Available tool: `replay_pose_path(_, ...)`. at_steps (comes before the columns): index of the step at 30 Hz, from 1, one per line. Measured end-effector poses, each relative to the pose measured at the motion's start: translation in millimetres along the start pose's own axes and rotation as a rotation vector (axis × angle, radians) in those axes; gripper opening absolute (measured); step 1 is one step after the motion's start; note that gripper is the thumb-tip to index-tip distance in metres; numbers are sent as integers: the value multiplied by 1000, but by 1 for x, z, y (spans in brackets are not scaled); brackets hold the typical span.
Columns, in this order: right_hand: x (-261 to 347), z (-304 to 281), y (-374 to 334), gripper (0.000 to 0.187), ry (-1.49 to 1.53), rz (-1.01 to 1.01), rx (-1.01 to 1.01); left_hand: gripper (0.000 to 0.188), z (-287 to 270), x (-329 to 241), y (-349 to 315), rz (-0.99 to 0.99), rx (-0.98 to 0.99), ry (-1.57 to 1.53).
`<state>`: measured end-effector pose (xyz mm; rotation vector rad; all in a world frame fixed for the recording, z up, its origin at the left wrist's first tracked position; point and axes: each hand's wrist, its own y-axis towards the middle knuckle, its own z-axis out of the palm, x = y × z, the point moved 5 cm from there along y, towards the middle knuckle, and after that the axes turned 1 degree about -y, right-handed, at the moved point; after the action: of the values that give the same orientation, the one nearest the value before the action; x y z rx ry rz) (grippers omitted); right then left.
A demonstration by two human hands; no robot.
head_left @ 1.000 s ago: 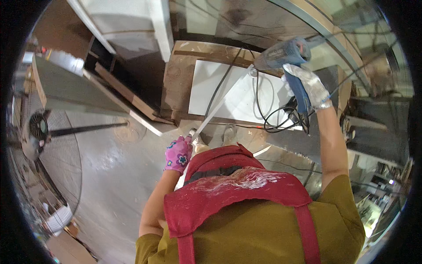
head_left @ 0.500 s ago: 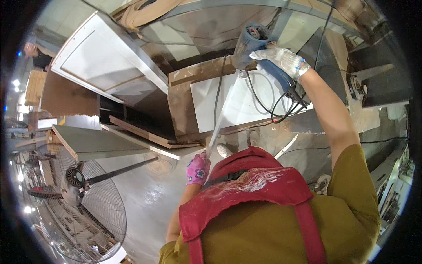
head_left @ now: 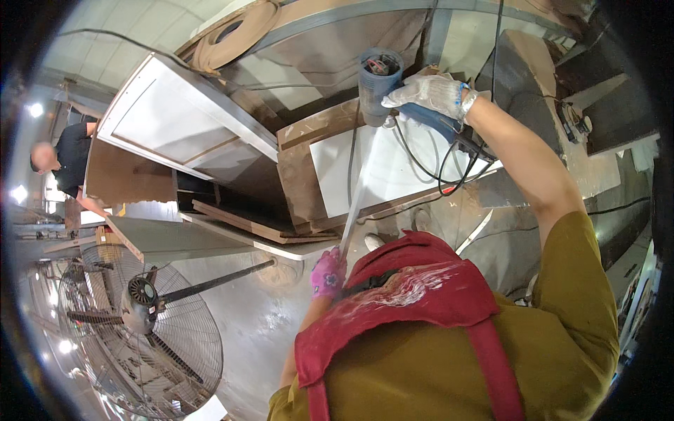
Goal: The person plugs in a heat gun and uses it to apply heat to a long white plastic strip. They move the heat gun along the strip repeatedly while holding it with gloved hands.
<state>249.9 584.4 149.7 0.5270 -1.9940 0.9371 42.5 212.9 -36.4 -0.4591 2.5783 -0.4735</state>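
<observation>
In my right hand (head_left: 432, 95), which wears a white knitted glove, is a blue corded power tool (head_left: 381, 81). Its wide cylindrical body stands upright, with wires or parts showing in the open top; the exact kind is unclear. My gloved fingers close round it, and its black cord (head_left: 444, 168) loops below. Under the tool runs a long narrow white strip (head_left: 359, 186), slanting down toward me. My left hand (head_left: 327, 272), in a pink flowered glove, is closed around the strip's near end beside my red apron. A white panel (head_left: 337, 168) lies beneath strip and tool.
A framed white panel (head_left: 165, 116) leans at the left above several boards (head_left: 242, 223). A large caged fan (head_left: 144, 309) stands at lower left. Another person (head_left: 70, 158) is at the far left. Dark boards (head_left: 519, 119) rise on the right, and a black cable crosses the floor there.
The view has shifted, so most surroundings sit lower and farther right. The tool has moved slightly left along the strip's far end. More of the other person shows at the left.
</observation>
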Motion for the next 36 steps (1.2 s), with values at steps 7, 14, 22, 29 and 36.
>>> replay_pose_path(7, 3, 21, -18, 43, 110, 21, 79, 21, 1, -2, -2, -56, -53, -34)
replay_pose_path(14, -7, 38, -15, 27, 81, -59, 113, 27, 0, -4, -4, -63, -38, -52)
replay_pose_path(22, -10, 54, -24, 40, 100, 111, 103, 27, -1, -6, -6, -12, -97, -62)
replay_pose_path(29, 7, 66, -35, 45, 81, 98, 184, 23, 1, -5, -5, -31, -111, -97)
replay_pose_path(36, 1, 73, -27, 47, 14, 46, 182, 24, -1, -7, -5, -20, -121, -78)
